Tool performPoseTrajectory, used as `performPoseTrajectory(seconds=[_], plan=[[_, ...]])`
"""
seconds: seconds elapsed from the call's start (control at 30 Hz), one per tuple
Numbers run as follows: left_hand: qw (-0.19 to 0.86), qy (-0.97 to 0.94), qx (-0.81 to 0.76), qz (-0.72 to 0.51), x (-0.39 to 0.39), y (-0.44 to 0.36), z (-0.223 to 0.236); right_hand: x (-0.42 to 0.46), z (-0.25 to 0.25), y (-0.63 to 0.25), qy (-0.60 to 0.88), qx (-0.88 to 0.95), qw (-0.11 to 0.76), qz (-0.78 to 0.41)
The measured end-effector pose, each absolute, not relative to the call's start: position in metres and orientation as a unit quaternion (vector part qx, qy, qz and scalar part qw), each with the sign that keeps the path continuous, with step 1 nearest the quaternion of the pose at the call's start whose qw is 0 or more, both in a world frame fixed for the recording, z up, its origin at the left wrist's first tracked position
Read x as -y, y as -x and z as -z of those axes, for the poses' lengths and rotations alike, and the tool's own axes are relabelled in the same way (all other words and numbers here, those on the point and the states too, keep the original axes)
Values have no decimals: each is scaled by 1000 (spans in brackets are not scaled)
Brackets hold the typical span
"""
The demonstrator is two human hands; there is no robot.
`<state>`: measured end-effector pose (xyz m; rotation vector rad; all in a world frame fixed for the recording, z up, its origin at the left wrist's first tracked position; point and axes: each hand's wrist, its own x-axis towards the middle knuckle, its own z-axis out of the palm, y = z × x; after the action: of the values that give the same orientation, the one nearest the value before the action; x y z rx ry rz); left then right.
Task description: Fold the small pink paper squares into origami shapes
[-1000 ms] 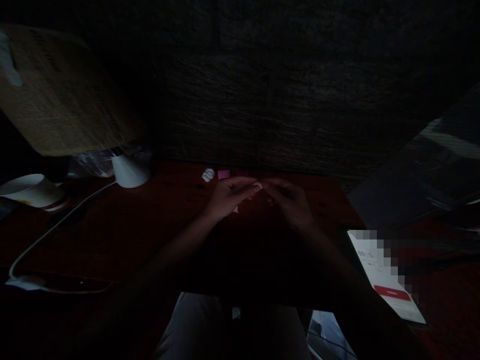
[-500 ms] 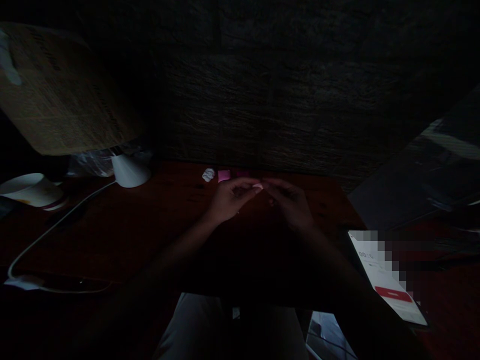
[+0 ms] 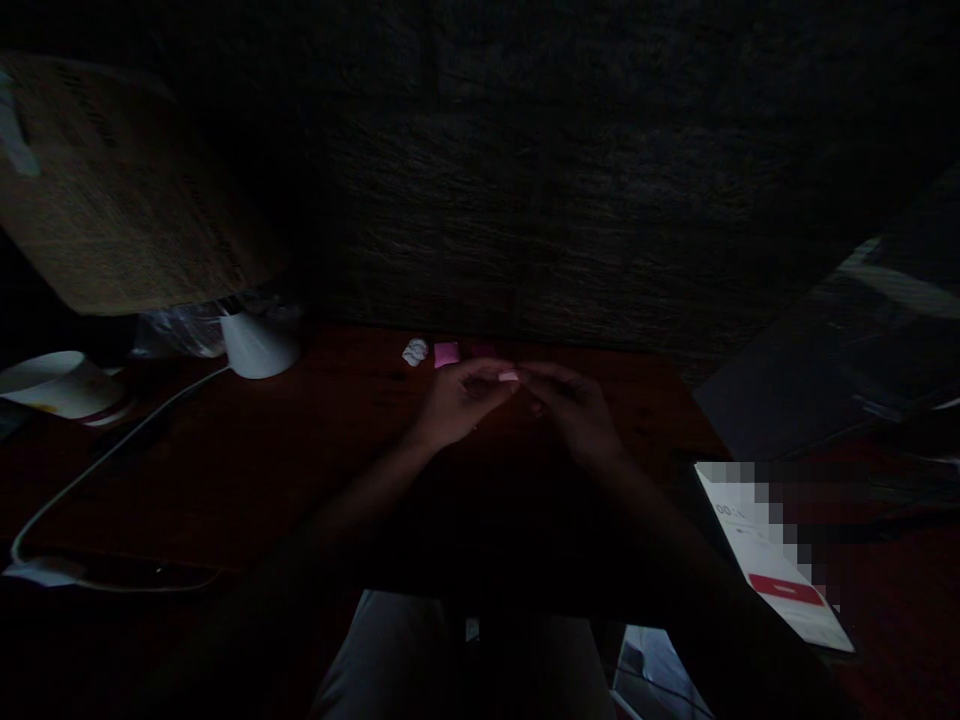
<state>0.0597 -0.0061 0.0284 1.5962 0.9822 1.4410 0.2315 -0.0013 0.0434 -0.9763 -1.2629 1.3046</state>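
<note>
Over the dark wooden table, my left hand [image 3: 454,402] pinches a small pink piece [image 3: 509,376] between thumb and fingers. The fingertips of my right hand [image 3: 574,405] close on the same piece from the other side. It is too dim to tell whether this is paper or clay. Just behind my left hand lie a pink square block [image 3: 447,354] and a white crumpled lump [image 3: 415,351]. A darker magenta piece [image 3: 482,351] lies beside the block, partly hidden by my left fingers.
At the left stand a lamp with a white cone base [image 3: 259,347] and a paper cup [image 3: 60,385]; a white cable [image 3: 112,455] runs forward from the lamp. A lit tablet screen [image 3: 784,590] is at the right. A dark textured wall [image 3: 525,200] rises behind the table [image 3: 360,400].
The fingertips and the pink piece have shifted slightly left and down, and the piece now looks like a flatter strip. Both hands keep their pinch; the things on the table stay put.
</note>
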Motion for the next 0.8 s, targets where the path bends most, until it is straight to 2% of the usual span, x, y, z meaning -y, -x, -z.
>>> performPoseTrajectory(seconds=[0.67, 0.8], plan=[[482, -545, -411, -549, 10, -60, -39, 2, -40, -231, 407, 555, 518, -508], [507, -502, -436, -549, 8, -57, -38, 2, -41, -233, 384, 592, 491, -511]])
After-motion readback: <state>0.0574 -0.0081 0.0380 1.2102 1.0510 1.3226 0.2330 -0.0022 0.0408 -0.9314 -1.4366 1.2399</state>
